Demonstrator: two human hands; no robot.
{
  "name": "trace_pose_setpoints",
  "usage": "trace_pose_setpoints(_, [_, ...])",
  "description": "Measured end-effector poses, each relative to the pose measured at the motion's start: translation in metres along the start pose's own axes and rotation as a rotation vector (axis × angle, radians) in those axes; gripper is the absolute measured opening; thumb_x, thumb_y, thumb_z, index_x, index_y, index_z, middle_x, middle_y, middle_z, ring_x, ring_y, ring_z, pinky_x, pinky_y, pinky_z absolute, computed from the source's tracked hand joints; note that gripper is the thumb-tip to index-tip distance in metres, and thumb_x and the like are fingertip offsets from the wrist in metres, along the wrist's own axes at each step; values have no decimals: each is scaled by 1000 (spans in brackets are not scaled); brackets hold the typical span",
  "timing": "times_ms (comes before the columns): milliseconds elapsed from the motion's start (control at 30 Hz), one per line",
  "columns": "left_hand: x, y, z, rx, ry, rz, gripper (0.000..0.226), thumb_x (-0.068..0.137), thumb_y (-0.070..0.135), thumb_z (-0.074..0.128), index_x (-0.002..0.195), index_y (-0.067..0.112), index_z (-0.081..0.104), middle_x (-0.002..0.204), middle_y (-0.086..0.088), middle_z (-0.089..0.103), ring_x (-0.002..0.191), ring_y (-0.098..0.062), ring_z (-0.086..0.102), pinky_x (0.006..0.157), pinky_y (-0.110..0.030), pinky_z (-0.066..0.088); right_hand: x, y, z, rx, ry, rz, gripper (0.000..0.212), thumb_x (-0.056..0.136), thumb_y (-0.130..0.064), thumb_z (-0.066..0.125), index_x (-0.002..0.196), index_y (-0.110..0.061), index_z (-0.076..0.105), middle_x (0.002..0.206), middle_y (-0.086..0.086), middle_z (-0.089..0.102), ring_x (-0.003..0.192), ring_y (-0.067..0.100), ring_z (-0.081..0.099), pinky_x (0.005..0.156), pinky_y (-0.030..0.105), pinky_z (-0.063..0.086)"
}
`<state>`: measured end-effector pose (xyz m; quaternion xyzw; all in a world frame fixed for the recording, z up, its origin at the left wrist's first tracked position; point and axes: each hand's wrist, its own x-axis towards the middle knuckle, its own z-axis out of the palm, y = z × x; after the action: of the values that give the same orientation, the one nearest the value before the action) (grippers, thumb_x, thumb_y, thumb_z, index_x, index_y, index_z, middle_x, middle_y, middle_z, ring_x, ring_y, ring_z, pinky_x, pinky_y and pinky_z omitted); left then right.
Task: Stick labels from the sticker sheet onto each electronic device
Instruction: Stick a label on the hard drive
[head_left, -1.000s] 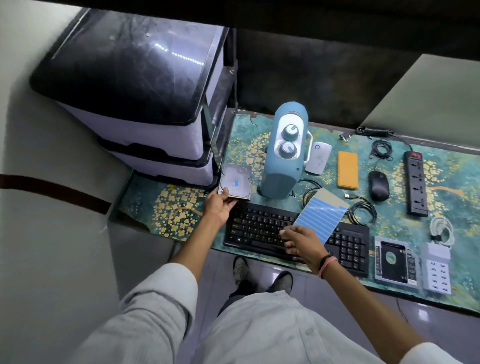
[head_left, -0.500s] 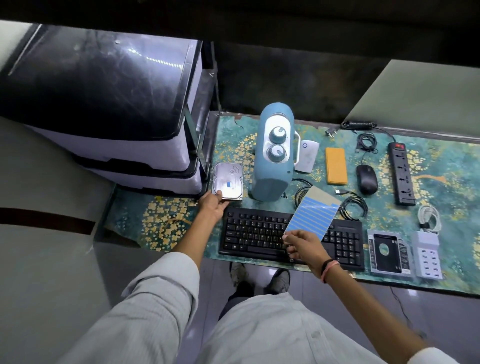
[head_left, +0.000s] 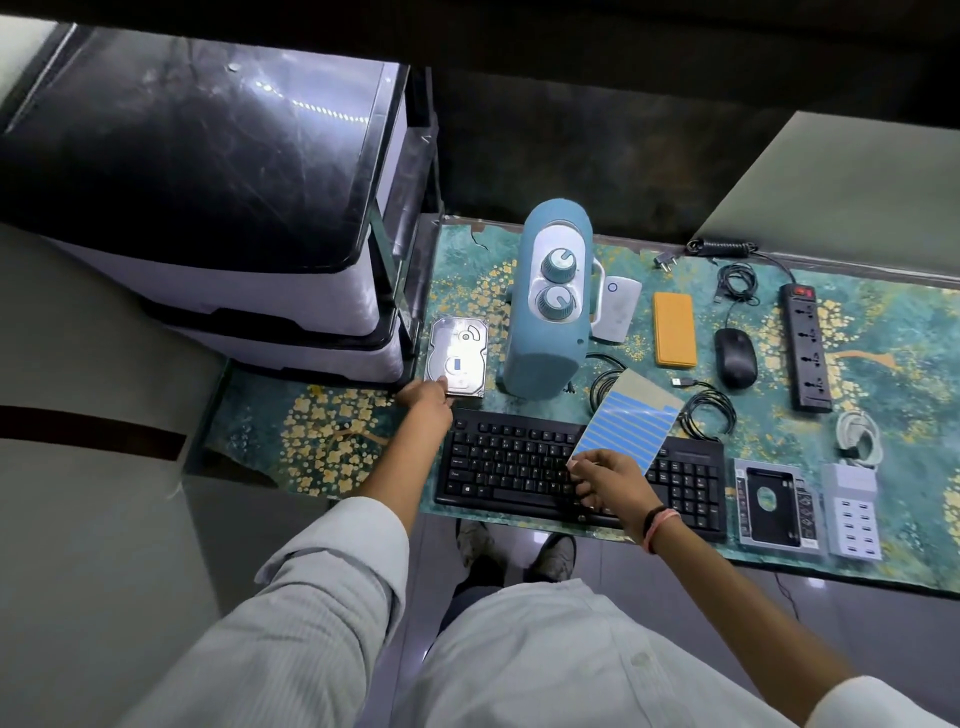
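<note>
Left hand (head_left: 427, 399) grip touching hard drive (head_left: 457, 364) edge; right hand (head_left: 605, 480) grip pinching sticker sheet (head_left: 626, 428).

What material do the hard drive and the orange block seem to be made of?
Hard drive: bare metal, likely; its silver top shines and reflects light. Orange block: probably matte plastic or rubber; flat colour, no glare. Neither is certain from this view.

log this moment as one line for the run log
left hand: holds hard drive, labelled | right hand: holds sticker sheet over keyboard
</note>
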<state>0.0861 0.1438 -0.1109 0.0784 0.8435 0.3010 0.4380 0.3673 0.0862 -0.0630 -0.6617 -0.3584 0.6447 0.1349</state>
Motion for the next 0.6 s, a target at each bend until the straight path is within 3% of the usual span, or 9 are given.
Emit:
trace_pose_setpoints(67, [-4,-1,-7,121,-100,-46,29,102,11,44,127,13,59,140,-17,58,129,-34,55,101,-37,46,0,1,-1,-11,-2,-7,14,96,-13,65,104,-1,66,86,9,63,64,18,54,56,26,49])
trace_pose_setpoints(133, [-8,-5,-9,412,20,36,52,101,16,48,151,20,39,156,-8,41,143,-28,40,110,-36,37,0,1,-3,-21,-2,-13,14,97,-11,63,105,-1,67,85,9,62,64,18,54,58,27,49])
trace_pose_setpoints(167, [-1,-11,-9,540,-1,126,60,100,16,50,156,23,30,161,-3,33,147,-26,33,112,-37,35,0,2,-3,-23,-2,-13,13,97,-10,63,105,0,66,84,9,62,64,18,54,58,28,49])
trace_pose_setpoints(200, [-3,-8,-8,594,-15,104,62,100,14,50,157,24,26,162,-1,30,147,-27,32,110,-39,35,-1,2,-4,-23,-3,-13,13,97,-9,62,104,0,67,83,9,62,64,19,53,58,28,49])
trace_pose_setpoints(367, [-8,10,-1,1241,-108,132,57,100,10,46,154,23,33,157,-2,37,140,-29,38,100,-40,40,-3,7,-8,-6,-6,-10,15,97,-10,64,106,1,65,82,10,59,66,19,52,61,30,49])
trace_pose_setpoints(467, [-11,13,-3,1357,-217,150,56,100,10,43,154,21,37,159,-1,34,143,-33,36,102,-45,40,-3,9,-12,-11,-2,-5,14,97,-11,64,105,0,65,84,11,61,66,19,54,63,30,50])
trace_pose_setpoints(533, [-15,13,-3,1440,-293,174,48,102,12,42,149,10,46,154,-14,43,140,-38,42,105,-46,42,-3,9,-14,-3,-6,-4,11,97,-10,63,103,-1,65,83,11,60,65,18,53,62,30,49])
trace_pose_setpoints(600, [-18,19,-5,1488,-310,217,48,100,13,42,147,11,49,152,-13,45,138,-36,44,97,-45,44,-4,9,-15,4,-4,-3,10,97,-10,62,102,-1,65,83,11,59,65,18,52,62,30,49])
